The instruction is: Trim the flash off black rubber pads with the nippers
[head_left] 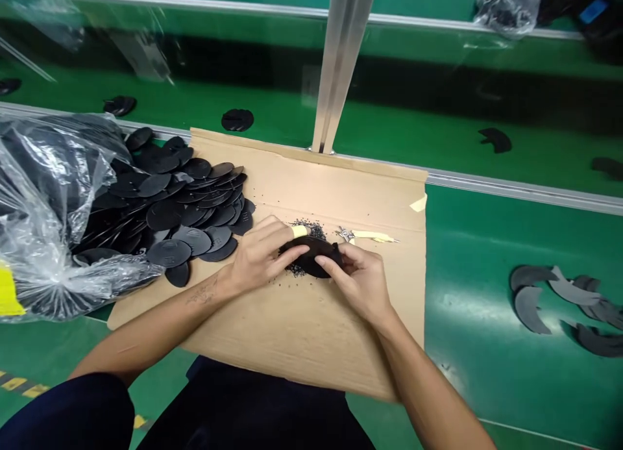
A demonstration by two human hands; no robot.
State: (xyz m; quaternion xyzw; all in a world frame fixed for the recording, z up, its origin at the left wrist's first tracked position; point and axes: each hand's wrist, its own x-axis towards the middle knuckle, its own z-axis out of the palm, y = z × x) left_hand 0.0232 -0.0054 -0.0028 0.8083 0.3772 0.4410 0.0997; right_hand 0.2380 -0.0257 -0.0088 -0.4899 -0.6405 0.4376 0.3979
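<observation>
Between my two hands is a black oval plastic disc (pixel 315 256), lifted over the cardboard sheet (pixel 292 333). My left hand (pixel 265 252) is closed on its left end, thumb on top, with a yellow wrap around one finger. At the disc's right end my right hand (pixel 363 275) grips it between thumb and fingers. Small black plastic bits (pixel 311 228) lie scattered beneath and behind the disc. Just beyond my right hand rest cutting pliers (pixel 372 236) with pale yellow handles. To the left, a large heap of similar black discs (pixel 189 210) spreads over the cardboard's edge.
A clear plastic bag (pixel 63 242) of dark parts bulges at the left. Curved black pieces (pixel 533 307) lie on the green table (pixel 467 372) at right. A metal post (pixel 343 67) and rail stand behind the cardboard, with loose black parts (pixel 237 119) beyond.
</observation>
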